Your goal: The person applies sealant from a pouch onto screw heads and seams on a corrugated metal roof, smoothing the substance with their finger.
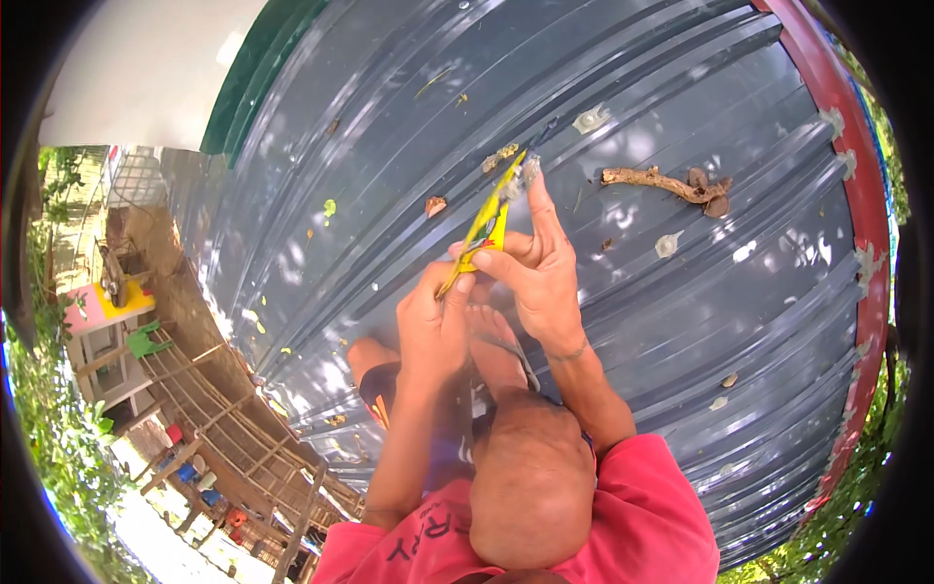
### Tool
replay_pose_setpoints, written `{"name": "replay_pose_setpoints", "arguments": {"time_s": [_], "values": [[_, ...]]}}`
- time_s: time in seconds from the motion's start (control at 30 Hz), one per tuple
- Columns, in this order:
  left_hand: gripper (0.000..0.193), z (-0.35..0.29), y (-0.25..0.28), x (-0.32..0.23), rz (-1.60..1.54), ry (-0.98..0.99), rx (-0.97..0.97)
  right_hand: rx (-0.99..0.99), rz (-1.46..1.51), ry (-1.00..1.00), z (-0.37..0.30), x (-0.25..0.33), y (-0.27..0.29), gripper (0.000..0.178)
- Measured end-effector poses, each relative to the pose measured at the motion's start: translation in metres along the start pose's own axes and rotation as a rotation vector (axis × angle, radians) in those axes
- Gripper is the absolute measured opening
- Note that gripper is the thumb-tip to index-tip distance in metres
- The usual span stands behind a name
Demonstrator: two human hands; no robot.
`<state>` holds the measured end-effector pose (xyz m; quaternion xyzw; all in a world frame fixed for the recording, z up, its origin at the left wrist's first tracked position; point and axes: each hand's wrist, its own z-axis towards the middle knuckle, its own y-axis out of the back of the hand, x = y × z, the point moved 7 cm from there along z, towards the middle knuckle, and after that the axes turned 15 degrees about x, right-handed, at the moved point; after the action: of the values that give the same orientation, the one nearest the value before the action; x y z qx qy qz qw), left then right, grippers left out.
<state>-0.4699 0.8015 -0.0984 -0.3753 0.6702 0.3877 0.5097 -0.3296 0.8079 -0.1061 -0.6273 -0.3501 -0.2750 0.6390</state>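
A thin yellow packet [485, 226] with printed markings is held up between my hands, its far end spread apart. My left hand [435, 316] pinches the near end between thumb and fingers. My right hand [541, 277] grips the packet's right side with the thumb and bent fingers. Its index finger points away from me, a greyish, sticky-looking smear on the tip. Similar grey stuff shows at the packet's far end. Below my hands is a bare foot [496, 346] in a sandal on the dark ribbed metal roof [389, 185].
Pale grey blobs [667, 244] dot the roof, one [590, 119] farther off. A broken branch [666, 183] lies to the right, with dry leaves [435, 205] scattered about. Red edging [871, 224] bounds the right side. Past the left edge, a wooden pole frame [229, 409] stands lower down.
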Motion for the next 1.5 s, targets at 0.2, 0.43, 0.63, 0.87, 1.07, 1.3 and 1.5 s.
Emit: {"name": "replay_pose_setpoints", "arguments": {"time_s": [0.2,0.43,0.63,0.87,1.07,1.3,1.5], "values": [[0.017,-0.005,-0.002,-0.007,0.140,0.054,0.087,-0.083,-0.061,0.070,0.001,0.003,0.019,0.111],[0.019,-0.012,-0.009,-0.010,0.371,0.095,0.221,-0.084,0.032,0.184,-0.004,0.009,0.031,0.115],[0.021,-0.013,-0.012,-0.003,0.398,0.158,0.262,-0.101,0.031,0.212,-0.007,0.004,0.039,0.113],[0.026,0.011,0.000,0.024,-0.185,0.180,0.372,-0.049,-0.051,0.170,-0.002,0.000,0.016,0.113],[0.032,0.017,-0.009,0.004,-0.086,0.178,0.296,-0.086,0.047,-0.023,-0.005,-0.010,0.012,0.110],[0.036,0.002,-0.019,0.005,0.073,0.164,0.415,-0.134,-0.032,0.058,-0.012,0.007,0.023,0.110],[0.034,-0.013,-0.015,0.006,0.120,0.173,0.522,-0.114,-0.130,0.130,-0.011,0.019,0.030,0.114]]}}
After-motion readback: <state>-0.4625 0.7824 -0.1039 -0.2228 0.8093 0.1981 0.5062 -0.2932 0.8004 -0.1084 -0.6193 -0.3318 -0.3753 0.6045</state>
